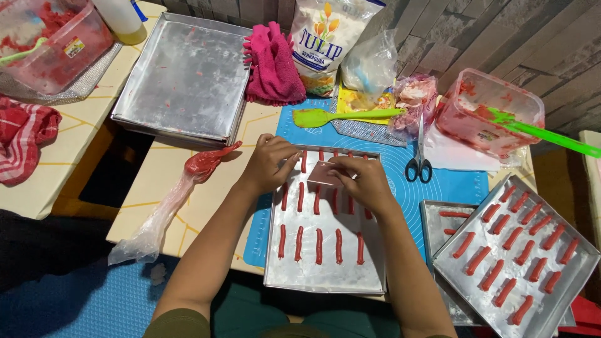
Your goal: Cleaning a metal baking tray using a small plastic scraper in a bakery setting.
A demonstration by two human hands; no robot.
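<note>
Both my left hand (268, 164) and right hand (363, 181) pinch a small flat pinkish scraper card (324, 173) between them, fingers closed narrow on its ends, over the far half of the rectangular metal baking tray (325, 283) at the near edge of the tabletop. Rows of red piped dough sticks (318, 245) lie in that tray. A red-filled clear plastic piping bag (181, 188) lies just left of the tray, black-handled scissors (419, 164) on the blue mat (457, 184) to the right.
</note>
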